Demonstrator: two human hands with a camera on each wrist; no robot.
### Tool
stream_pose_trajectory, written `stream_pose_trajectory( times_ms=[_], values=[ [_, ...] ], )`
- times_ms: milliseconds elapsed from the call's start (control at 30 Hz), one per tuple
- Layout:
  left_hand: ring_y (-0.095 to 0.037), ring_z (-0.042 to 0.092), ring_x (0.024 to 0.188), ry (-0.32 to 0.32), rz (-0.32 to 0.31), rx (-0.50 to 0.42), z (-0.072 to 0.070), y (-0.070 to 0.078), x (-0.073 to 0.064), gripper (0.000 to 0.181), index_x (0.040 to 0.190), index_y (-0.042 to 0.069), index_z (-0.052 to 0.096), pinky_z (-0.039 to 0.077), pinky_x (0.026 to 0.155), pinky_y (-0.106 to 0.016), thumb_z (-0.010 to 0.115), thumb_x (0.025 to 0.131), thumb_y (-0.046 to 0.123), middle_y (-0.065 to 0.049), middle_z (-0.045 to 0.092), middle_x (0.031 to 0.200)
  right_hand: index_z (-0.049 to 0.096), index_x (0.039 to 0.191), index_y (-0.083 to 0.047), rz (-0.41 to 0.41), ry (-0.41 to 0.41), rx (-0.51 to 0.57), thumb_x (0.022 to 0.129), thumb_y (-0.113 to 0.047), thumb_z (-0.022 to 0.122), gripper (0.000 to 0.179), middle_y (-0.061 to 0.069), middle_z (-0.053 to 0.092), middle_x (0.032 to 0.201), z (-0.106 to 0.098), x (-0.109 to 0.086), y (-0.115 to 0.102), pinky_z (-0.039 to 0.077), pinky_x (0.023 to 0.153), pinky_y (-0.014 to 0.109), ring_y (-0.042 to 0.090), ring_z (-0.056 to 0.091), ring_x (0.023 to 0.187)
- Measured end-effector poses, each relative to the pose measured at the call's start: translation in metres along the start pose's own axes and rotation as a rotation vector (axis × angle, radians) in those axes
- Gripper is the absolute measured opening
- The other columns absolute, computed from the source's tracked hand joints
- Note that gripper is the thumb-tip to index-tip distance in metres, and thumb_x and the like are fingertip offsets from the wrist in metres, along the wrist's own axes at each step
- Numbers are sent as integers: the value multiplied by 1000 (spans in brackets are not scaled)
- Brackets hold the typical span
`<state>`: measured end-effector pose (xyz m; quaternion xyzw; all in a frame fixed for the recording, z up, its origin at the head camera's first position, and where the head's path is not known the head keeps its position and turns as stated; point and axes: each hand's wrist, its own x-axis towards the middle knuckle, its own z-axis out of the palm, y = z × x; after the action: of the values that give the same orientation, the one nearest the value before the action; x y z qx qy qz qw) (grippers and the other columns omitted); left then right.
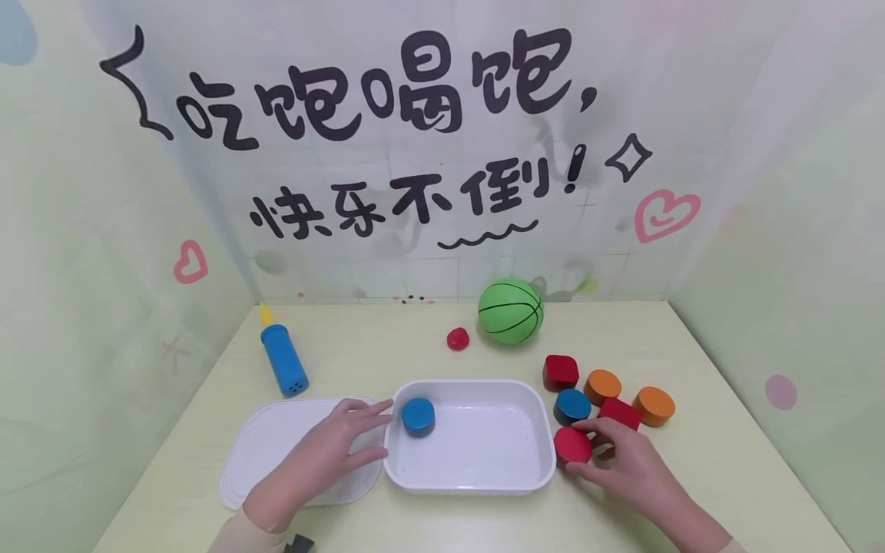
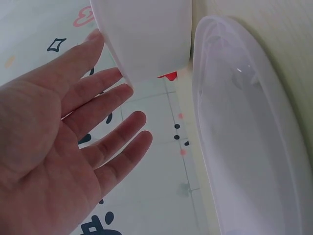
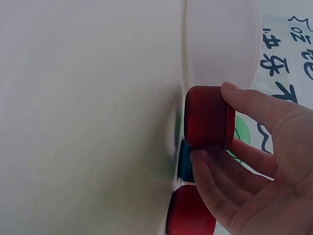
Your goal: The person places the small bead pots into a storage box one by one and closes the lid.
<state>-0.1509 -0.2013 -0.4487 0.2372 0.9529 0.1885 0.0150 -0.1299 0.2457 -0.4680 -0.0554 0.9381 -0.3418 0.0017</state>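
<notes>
1. Red round tin (image 1: 572, 444), smooth and shiny, pinched by the right hand (image 1: 631, 465) between thumb and fingers.
2. Smooth white tub (image 1: 484, 449) touching spread fingertips of the left hand (image 1: 335, 442); blue round tin (image 1: 418, 417) inside, just beyond them.

In the head view, the left hand (image 1: 333, 444) hides part of the lid (image 1: 266, 432). A dark object (image 1: 299, 544) is cut off at the bottom edge, unidentifiable. The right hand (image 1: 631, 470) partly covers a squarish red block (image 1: 621, 413).
</notes>
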Motion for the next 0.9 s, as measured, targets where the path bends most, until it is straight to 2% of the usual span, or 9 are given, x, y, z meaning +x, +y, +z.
stream_pose_trajectory(
  times_ms=[333,533,733,900],
  values=[
    [-26,53,133,-3,-7,-17,0,1,0,49,138,20,68,56,101,-48,77,93,37,6,56,154,69,125,-9,-50,96,-37,71,-32,97,65,3,72,111,-24,-2,-12,58,70,21,17,63,90],
    [-26,52,135,-28,-41,-49,-3,3,1,49,138,21,68,55,104,-49,76,93,39,7,55,155,70,122,-12,-144,150,4,74,-29,95,57,0,72,105,-34,-1,-20,60,68,24,16,68,83],
    [-26,52,135,-35,-50,-43,-3,5,1,50,139,22,68,55,104,-48,76,93,39,7,55,154,71,121,-16,-200,161,45,76,-31,94,53,-6,72,103,-33,1,-37,61,68,26,13,68,78],
    [-27,52,136,-37,-62,-39,-4,6,2,50,139,22,68,56,103,-49,77,92,39,8,56,154,71,123,-19,-233,129,57,75,-25,95,54,-10,71,108,-24,6,-55,60,74,26,8,65,85]
  ],
)
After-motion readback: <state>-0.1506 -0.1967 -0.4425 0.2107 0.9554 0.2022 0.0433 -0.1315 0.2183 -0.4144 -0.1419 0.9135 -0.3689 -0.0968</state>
